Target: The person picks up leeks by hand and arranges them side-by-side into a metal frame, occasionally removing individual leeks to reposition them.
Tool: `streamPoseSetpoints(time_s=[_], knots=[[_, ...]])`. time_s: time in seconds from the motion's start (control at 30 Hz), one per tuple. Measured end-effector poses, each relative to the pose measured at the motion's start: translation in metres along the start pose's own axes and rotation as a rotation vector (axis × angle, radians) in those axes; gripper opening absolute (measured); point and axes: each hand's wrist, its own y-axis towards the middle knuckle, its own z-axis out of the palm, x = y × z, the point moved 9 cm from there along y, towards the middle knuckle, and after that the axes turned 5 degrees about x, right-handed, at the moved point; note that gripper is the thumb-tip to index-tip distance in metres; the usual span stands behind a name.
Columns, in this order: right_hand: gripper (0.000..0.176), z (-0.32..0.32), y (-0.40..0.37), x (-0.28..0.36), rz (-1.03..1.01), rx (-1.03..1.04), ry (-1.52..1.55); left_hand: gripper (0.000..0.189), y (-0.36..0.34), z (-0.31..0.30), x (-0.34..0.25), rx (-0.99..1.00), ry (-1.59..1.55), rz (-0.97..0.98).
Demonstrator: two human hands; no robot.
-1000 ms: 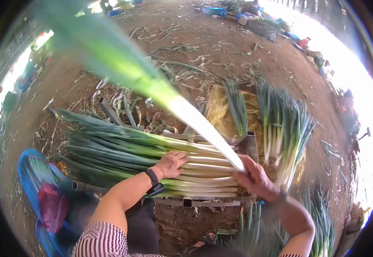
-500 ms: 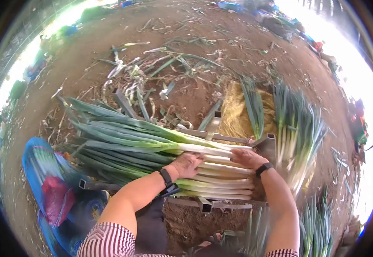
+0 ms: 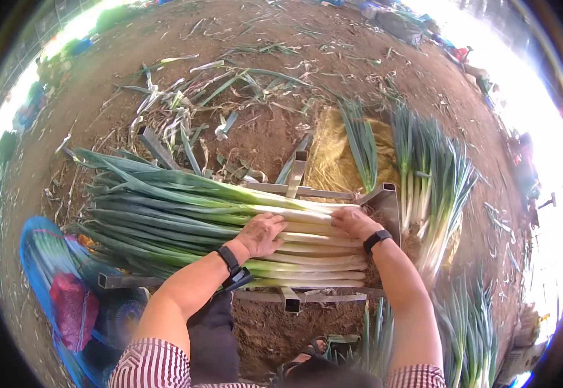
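Note:
Long green onions [image 3: 184, 208] lie side by side in a thick layer across a metal frame [image 3: 389, 205], leaves to the left and white stalks to the right. My left hand [image 3: 261, 235] rests on the layer where green turns to white, its fingers laid over the stalks. Farther right, my right hand [image 3: 354, 224] touches the upper white stalks close to their root ends, fingers extended to the left. Neither hand lifts a stalk. The undersides of both hands are hidden.
More green onions [image 3: 433, 174] lie right of the frame, partly on a yellow sack [image 3: 323, 155]. Another bunch [image 3: 469, 330] is at lower right. A blue bag [image 3: 32, 258] and a dark red bundle [image 3: 73, 310] sit at lower left. Loose leaf scraps [image 3: 181, 103] litter the soil beyond.
The whole view has shifted, so the frame and onions appear slightly farther left and higher. Both hands stay on the stalks; the left has moved slightly toward the upper stalks.

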Motion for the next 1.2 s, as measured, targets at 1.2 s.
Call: streamPoseSetpoints(time_s=[1.2], knots=[[0.013, 0.027, -0.020, -0.021, 0.123, -0.642, -0.487, 0.030, -0.001, -0.042, 0.041, 0.061, 0.289, 0.078]])
